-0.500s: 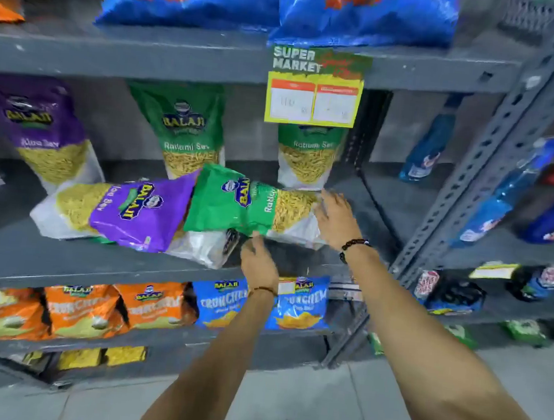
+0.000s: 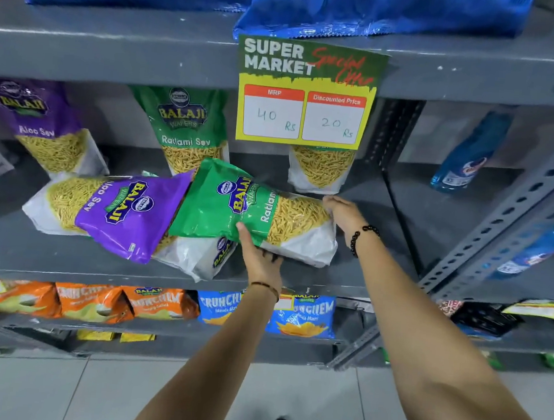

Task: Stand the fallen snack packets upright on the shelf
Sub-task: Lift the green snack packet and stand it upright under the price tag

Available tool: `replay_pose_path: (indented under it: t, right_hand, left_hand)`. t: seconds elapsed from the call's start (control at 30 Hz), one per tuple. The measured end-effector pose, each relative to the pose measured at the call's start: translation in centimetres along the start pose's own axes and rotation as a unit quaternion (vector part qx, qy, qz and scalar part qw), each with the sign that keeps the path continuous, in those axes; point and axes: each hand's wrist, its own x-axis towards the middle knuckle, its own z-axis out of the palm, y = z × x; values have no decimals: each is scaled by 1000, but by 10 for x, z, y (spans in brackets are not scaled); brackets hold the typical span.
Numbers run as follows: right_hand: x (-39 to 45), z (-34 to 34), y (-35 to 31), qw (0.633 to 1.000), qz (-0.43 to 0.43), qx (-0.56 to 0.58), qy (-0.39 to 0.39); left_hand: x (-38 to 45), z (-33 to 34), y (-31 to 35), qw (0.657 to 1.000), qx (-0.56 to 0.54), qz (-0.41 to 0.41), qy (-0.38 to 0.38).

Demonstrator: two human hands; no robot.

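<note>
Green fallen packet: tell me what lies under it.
Under the green packet lies another fallen packet, white end and logo showing, and the purple packet's edge. The rest is covered, its colour hidden.

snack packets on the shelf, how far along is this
Done: three packets stand at the back, e.g. the green Ratlami Sev packet. In hand: left hand and right hand hold the fallen green packet, not yet upright. Left: the purple Aloo Sev packet and the packet beneath.

A green Ratlami Sev packet (image 2: pixel 236 203) is lying sideways across a purple Aloo Sev packet (image 2: pixel 124 211) (also fallen) on the grey shelf (image 2: pixel 63 258).
</note>
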Motion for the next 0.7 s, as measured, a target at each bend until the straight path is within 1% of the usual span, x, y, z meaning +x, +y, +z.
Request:
replay_pose_path:
  t: [0.07,0.1,0.17,0.23,0.3,0.37,0.43,0.47,0.5,0.53,0.63,0.7]
  right_hand:
    - [-3,-3,2,999,19,35,26]
    - [-7,-8,5,998,31,55,27]
    - [-16,-17,12,993,52,103,-7]
    - [-30,-27,20,988,56,130,-59]
    - [-49,-34,26,986,37,108,-118]
    - [-68,-41,32,981,24,51,-186]
    - [-88,-44,34,964,28,-53,-259]
    - [-98,-43,34,954,29,-97,-284]
    - [-107,-41,33,948,25,-115,-296]
    - [-114,-38,31,947,16,-103,-303]
    - [-135,-31,28,941,-14,-3,-338]
    - [-147,-29,29,937,-26,8,-348]
  left_hand:
    - [-1,0,4,1000,-4,-8,3]
    - [-1,0,7,1000,-3,-10,-1]
    - [-1,-1,15,1000,18,-1,0]
    - [-1,-2,25,999,43,21,7]
    - [-5,-6,36,997,57,49,0]
    - [-8,-14,50,994,84,65,-6]
    - [-13,-23,63,987,149,55,-8]
    - [-18,-27,68,984,173,41,-20]
    - [-23,-30,70,984,173,29,-38]
    - [-30,-33,71,983,173,24,-49]
    - [-55,-40,72,977,207,28,-36]
    - [-69,-46,73,974,220,23,-49]
